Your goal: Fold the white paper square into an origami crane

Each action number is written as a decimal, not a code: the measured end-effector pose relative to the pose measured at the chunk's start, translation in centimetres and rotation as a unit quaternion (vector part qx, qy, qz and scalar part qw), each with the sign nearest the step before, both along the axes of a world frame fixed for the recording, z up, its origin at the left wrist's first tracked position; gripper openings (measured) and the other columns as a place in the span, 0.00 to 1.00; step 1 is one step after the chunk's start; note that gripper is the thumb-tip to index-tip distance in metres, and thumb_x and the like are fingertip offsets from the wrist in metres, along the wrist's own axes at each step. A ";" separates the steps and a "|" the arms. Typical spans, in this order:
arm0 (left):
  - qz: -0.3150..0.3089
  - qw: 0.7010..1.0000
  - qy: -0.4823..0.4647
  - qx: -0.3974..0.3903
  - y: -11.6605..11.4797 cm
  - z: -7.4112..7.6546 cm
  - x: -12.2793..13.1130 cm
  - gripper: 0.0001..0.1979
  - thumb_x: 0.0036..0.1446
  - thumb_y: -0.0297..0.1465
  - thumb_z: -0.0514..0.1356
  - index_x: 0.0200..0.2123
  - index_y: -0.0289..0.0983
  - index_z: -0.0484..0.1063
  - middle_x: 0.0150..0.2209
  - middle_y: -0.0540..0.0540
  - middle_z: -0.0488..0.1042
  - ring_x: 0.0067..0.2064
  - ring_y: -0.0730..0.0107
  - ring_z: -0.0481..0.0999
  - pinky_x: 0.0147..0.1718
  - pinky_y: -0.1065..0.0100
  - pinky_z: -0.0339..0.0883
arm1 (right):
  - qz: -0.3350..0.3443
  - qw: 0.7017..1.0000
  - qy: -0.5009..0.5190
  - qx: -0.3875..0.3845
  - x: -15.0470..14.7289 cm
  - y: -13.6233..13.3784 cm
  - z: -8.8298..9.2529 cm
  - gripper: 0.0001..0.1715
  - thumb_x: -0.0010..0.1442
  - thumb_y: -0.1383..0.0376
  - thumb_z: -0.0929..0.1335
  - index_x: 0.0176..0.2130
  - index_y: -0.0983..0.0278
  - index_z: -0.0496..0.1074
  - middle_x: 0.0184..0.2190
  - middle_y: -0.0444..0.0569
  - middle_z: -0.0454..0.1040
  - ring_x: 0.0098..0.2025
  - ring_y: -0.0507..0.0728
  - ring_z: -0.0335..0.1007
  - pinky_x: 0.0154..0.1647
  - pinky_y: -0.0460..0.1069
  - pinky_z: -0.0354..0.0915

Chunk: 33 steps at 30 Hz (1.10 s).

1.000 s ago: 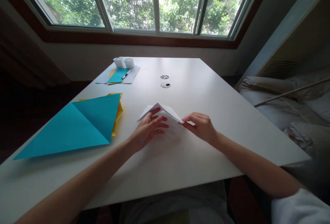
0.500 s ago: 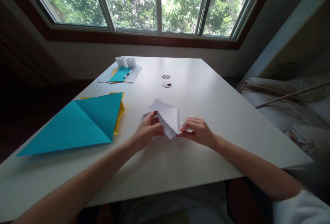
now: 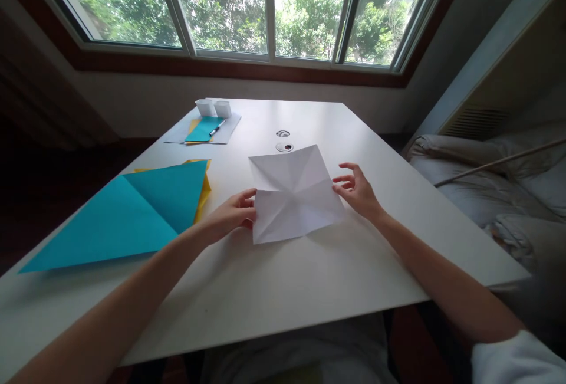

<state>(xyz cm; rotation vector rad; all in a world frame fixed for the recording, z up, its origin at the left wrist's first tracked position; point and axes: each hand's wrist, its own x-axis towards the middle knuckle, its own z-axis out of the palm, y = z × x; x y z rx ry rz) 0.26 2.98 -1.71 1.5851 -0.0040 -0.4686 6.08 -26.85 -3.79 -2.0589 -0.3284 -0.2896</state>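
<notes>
A square sheet of white paper [image 3: 296, 210] with creases crossing at its middle is spread out over the table in front of me. My left hand [image 3: 236, 214] pinches its left edge between thumb and fingers. At the opposite edge, my right hand [image 3: 357, 189] grips the paper with thumb and lower fingers, while the index finger is raised off it. To the left lies a large creased blue sheet of paper [image 3: 119, 219], partly over a yellow sheet [image 3: 203, 198] that shows only along its far and right edges.
The white table [image 3: 274, 295] ends close to my body. At the far left, two small white containers [image 3: 213, 108] stand by smaller blue paper [image 3: 203, 129], white sheets and a pen [image 3: 217, 128]. Two round table inserts [image 3: 284, 147] lie beyond the white paper. Bedding [image 3: 469, 177] is to the right.
The white paper, folded into a small packet half a second ago, is now opened out to a full square. My hands have moved apart, and the right one is farther forward.
</notes>
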 end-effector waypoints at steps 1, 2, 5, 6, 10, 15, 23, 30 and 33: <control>-0.004 1.000 0.001 0.009 0.1 0.1 0.0 0.25 0.41 0.23 0.59 0.47 0.40 0.67 0.39 0.46 0.74 0.36 0.66 0.74 0.27 0.71 0.69 | 0.011 1.000 0.001 -0.022 -0.1 0.0 0.0 0.30 0.49 0.60 0.68 0.51 0.59 0.58 0.34 0.46 0.73 0.28 0.53 0.72 0.30 0.48 0.67; -0.009 1.000 0.001 0.019 0.2 0.1 0.0 0.25 0.40 0.23 0.59 0.47 0.40 0.67 0.39 0.45 0.74 0.35 0.66 0.74 0.27 0.71 0.69 | 0.021 0.999 0.001 -0.038 -0.2 0.0 0.0 0.31 0.49 0.60 0.68 0.52 0.58 0.58 0.34 0.46 0.73 0.28 0.53 0.72 0.29 0.48 0.68; -0.020 0.999 -0.002 0.050 0.5 0.2 -0.1 0.27 0.40 0.24 0.59 0.48 0.39 0.66 0.37 0.45 0.74 0.34 0.64 0.74 0.25 0.70 0.69 | 0.040 0.997 0.022 -0.062 -0.6 0.4 0.1 0.34 0.51 0.60 0.67 0.55 0.59 0.57 0.31 0.45 0.74 0.27 0.52 0.71 0.28 0.46 0.67; -0.023 0.998 0.000 0.061 0.6 0.2 -0.1 0.28 0.39 0.24 0.60 0.49 0.39 0.66 0.36 0.45 0.74 0.33 0.64 0.74 0.24 0.70 0.68 | 0.037 0.996 0.032 -0.070 -0.7 0.5 0.0 0.32 0.51 0.60 0.67 0.55 0.60 0.58 0.30 0.45 0.74 0.27 0.52 0.71 0.28 0.46 0.66; -0.038 0.994 0.020 0.096 1.5 0.3 0.0 0.27 0.38 0.23 0.60 0.47 0.39 0.69 0.32 0.46 0.74 0.29 0.67 0.73 0.21 0.73 0.65 | 0.037 0.989 0.075 -0.122 -0.4 0.4 -0.1 0.16 0.51 0.60 0.67 0.41 0.63 0.70 0.23 0.43 0.74 0.25 0.51 0.69 0.27 0.45 0.63; -0.038 0.993 -0.001 0.113 1.9 1.0 0.4 0.19 0.37 0.23 0.60 0.37 0.39 0.75 0.25 0.49 0.72 0.23 0.73 0.68 0.17 0.77 0.57 | 0.077 0.990 0.084 -0.082 0.1 0.0 -0.1 0.12 0.50 0.57 0.68 0.31 0.64 0.71 0.24 0.45 0.74 0.24 0.50 0.68 0.23 0.44 0.61; 0.204 0.951 -0.217 0.088 1.3 0.9 0.9 0.07 0.43 0.34 0.65 0.26 0.37 0.75 0.14 0.54 0.63 0.15 0.80 0.57 0.14 0.76 0.48 | 0.052 0.986 0.000 0.158 -0.8 0.9 1.2 0.18 0.47 0.53 0.71 0.32 0.64 0.69 0.28 0.47 0.73 0.25 0.52 0.71 0.25 0.48 0.68; 0.205 0.960 -0.122 -0.145 1.4 1.5 0.9 0.12 0.45 0.34 0.60 0.34 0.34 0.74 0.34 0.43 0.77 0.33 0.65 0.76 0.28 0.69 0.69 | 0.098 0.973 -0.006 0.211 -1.2 1.0 1.3 0.09 0.49 0.60 0.69 0.31 0.63 0.72 0.36 0.48 0.76 0.39 0.55 0.72 0.39 0.51 0.69; 0.187 0.963 -0.091 -0.171 1.4 1.6 0.9 0.16 0.46 0.37 0.61 0.37 0.34 0.74 0.39 0.42 0.75 0.36 0.66 0.75 0.32 0.69 0.70 | 0.116 0.963 0.025 0.240 -0.9 0.8 1.1 0.10 0.51 0.60 0.67 0.31 0.63 0.74 0.37 0.49 0.76 0.42 0.55 0.71 0.39 0.50 0.69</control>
